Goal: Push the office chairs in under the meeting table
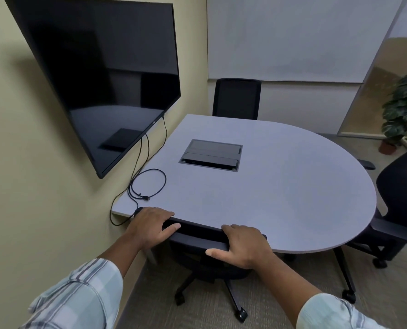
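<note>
A grey meeting table with a rounded right end stands against the left wall. Directly below me a black office chair is tucked under the near edge, its backrest top touching the tabletop rim. My left hand and my right hand both grip the top of that backrest. A second black chair stands at the far side, close against the table. A third black chair sits at the right, turned and partly out from the table.
A large dark screen hangs on the left wall, with cables looping onto the tabletop. A black cable box is set into the table. A potted plant stands at the far right. Carpet lies below.
</note>
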The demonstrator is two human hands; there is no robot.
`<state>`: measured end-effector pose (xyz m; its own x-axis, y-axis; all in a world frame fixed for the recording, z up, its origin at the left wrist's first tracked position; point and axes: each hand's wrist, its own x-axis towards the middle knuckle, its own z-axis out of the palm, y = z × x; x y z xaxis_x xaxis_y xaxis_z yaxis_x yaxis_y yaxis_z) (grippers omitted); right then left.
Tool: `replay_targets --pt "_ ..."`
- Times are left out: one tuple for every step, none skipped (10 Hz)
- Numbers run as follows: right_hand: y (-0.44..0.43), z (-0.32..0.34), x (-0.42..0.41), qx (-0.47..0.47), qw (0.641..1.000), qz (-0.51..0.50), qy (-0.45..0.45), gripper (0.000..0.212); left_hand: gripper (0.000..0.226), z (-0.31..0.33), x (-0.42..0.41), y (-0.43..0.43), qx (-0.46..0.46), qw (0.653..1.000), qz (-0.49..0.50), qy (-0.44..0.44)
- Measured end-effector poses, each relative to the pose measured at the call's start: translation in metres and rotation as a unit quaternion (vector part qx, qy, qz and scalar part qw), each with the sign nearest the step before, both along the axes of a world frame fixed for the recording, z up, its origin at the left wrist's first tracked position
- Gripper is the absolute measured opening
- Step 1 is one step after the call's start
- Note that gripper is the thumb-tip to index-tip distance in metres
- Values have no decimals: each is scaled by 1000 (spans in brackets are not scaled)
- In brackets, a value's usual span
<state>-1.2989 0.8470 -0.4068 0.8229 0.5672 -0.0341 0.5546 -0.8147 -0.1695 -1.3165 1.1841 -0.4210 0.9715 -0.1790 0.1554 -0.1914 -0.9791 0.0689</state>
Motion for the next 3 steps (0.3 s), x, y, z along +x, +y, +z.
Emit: replay_targets --pt "-2 5 -2 -5 1000 -1 14 92 107 3 -3 -3 11 1000 2 20" --pt "-3 10 0 6 999 -8 53 102 118 11 1 -3 22 998 9 64" --pt "-6 16 0 26 994 -29 103 109 135 12 1 -15 1 990 50 135"
